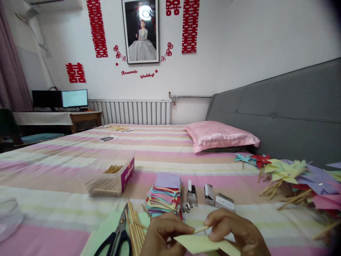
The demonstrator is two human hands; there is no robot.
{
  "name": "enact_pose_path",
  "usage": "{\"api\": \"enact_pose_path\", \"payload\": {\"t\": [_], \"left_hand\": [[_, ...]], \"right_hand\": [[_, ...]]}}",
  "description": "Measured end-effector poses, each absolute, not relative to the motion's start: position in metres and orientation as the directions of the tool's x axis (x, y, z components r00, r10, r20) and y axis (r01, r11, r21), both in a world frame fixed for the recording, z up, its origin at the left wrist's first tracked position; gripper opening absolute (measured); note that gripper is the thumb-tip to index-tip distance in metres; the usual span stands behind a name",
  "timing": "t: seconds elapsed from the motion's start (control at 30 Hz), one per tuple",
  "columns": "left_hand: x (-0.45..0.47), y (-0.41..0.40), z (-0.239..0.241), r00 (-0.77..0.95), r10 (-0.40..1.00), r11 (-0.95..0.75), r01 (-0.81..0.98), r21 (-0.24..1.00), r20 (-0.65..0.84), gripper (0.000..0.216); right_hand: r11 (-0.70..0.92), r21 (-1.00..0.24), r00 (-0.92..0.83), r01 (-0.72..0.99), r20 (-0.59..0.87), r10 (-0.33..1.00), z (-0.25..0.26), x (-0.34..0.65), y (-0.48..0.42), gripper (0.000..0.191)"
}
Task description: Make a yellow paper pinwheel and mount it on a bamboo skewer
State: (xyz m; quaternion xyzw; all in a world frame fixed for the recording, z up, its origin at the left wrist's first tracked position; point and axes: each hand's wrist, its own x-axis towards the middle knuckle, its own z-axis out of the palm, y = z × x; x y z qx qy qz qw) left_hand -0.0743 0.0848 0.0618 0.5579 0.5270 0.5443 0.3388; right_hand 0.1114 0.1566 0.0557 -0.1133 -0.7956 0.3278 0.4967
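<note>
My left hand (pixel 166 231) is closed on one end of a thin wooden stick (pixel 200 230). My right hand (pixel 237 229) pinches the stick's other end between thumb and fingers. Just below the stick, a folded pale-yellow paper pinwheel (pixel 195 243) lies against both hands; its lower part is cut off by the frame edge. Beyond my hands stands a stack of coloured paper squares (pixel 166 195), with small metal fasteners (pixel 188 207) beside it. Dark-handled scissors (pixel 117 234) and several loose sticks (pixel 135 231) lie to the left of my left hand.
A clear plastic box (pixel 106 183) of sticks stands at left. Small cartons (pixel 209 194) sit beyond the right hand. Finished paper pinwheels (pixel 287 170) are piled at right. Farther back are a pink pillow (pixel 221 135) and a grey headboard (pixel 279 99). A striped sheet (pixel 66 174) covers the bed.
</note>
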Motion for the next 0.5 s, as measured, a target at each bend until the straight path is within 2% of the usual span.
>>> {"api": "enact_pose_path", "payload": {"t": [0.23, 0.5], "left_hand": [[-0.0744, 0.0847, 0.0599, -0.174, 0.949, -0.227, 0.202, 0.953, 0.263, 0.024], [-0.0806, 0.0840, 0.0595, -0.084, 0.960, -0.244, 0.230, 0.942, 0.268, 0.031]], "right_hand": [[0.759, -0.635, -0.498, -0.146, 0.710, 0.498, 0.0521, 0.1115, 0.1586, 0.035], [0.744, -0.647, -0.502, -0.166, 0.705, 0.502, 0.0545, 0.1125, 0.1588, 0.033]]}}
